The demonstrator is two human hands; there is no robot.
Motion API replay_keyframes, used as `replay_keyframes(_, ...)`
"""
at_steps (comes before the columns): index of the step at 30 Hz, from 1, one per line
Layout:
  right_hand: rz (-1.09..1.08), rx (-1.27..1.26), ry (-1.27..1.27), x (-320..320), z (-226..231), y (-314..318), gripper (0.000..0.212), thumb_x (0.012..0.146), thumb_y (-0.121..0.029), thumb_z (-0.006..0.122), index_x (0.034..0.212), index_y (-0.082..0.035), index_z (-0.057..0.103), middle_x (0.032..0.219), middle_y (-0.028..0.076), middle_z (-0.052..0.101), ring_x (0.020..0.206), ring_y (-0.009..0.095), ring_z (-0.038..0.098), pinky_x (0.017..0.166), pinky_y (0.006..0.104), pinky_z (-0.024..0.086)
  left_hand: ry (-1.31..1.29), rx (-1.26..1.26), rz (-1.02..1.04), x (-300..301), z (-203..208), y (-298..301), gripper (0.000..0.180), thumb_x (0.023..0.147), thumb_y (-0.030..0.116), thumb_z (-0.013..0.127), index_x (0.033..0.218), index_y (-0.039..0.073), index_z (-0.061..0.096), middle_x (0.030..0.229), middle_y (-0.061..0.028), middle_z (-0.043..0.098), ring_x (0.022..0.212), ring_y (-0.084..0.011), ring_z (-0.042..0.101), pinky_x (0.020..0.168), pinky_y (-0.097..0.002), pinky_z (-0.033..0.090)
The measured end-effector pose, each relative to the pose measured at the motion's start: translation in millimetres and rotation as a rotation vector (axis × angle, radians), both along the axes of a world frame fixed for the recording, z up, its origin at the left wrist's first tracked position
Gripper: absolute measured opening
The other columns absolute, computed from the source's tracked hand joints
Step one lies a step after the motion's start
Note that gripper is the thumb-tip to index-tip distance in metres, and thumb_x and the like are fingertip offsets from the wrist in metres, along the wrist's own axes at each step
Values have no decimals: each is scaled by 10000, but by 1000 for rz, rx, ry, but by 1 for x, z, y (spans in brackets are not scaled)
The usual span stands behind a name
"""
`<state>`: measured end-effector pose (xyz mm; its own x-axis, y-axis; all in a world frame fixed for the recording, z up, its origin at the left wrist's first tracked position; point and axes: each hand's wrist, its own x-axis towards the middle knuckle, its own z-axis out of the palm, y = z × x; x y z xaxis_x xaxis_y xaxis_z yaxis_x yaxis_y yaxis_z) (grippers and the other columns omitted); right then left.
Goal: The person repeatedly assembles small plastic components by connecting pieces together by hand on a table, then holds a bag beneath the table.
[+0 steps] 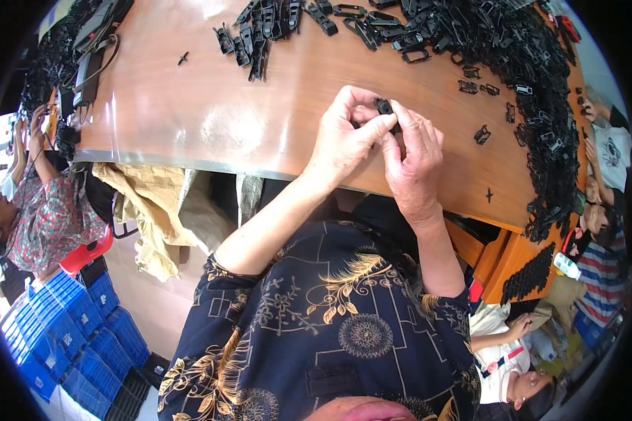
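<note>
Above the near edge of the wooden table (211, 126), my left hand (347, 137) and my right hand (414, 151) meet over a small black plastic part (383, 107). Fingertips of both hands pinch it, and they cover most of its shape. Right of my hands lie a few loose black plastic frames (482, 135). A tiny black cross-shaped piece (489, 195) rests near the table's edge, and a similar cross-shaped piece (183, 58) lies far to the left. Beyond my hands is a cluster of longer black plastic clips (260, 35).
A large heap of black parts (463, 35) curves along the far and right sides. Blue crates (84, 337) are stacked on the floor at left. A tan sack (144, 203) hangs below the table edge. One person (45, 217) works at left; others sit at right.
</note>
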<state>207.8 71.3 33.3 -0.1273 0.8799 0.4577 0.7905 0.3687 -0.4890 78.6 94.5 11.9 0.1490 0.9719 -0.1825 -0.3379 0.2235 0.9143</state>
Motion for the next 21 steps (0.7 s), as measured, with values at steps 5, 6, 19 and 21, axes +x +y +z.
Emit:
replay_keyframes(5, -11, 35, 33, 19, -16, 5, 281, 812, -63, 685, 1091, -69, 654, 967, 66, 686, 900, 231, 639, 831, 356, 452, 475, 172, -193, -12, 15, 18, 207, 890, 176, 682, 918, 8, 564, 748, -101, 647, 613, -141, 599, 600, -275, 491)
replay_keyframes(6, -32, -26, 105, 21, -20, 4, 284, 807, -56, 692, 1087, -82, 660, 958, 62, 689, 898, 231, 640, 813, 347, 459, 733, 402, -121, -20, 21, 26, 195, 874, 183, 673, 867, 17, 570, 755, -135, 629, 640, -233, 623, 607, -344, 501)
replay_keyframes(19, -27, -213, 482, 25, -29, 5, 208, 831, -13, 686, 1030, -60, 653, 929, 74, 699, 819, 181, 667, 759, 294, 503, 1670, 1045, -251, -65, 28, 137, 181, 821, 167, 630, 917, 54, 524, 865, -150, 574, 819, -302, 622, 689, -401, 515)
replay_keyframes(21, -48, -268, 561, 28, -33, 5, 205, 846, -4, 676, 1046, -45, 651, 930, 70, 705, 809, 147, 673, 738, 268, 508, 1517, 909, -372, -63, 39, 131, 157, 828, 140, 613, 920, 51, 522, 859, -148, 583, 794, -306, 625, 679, -402, 517)
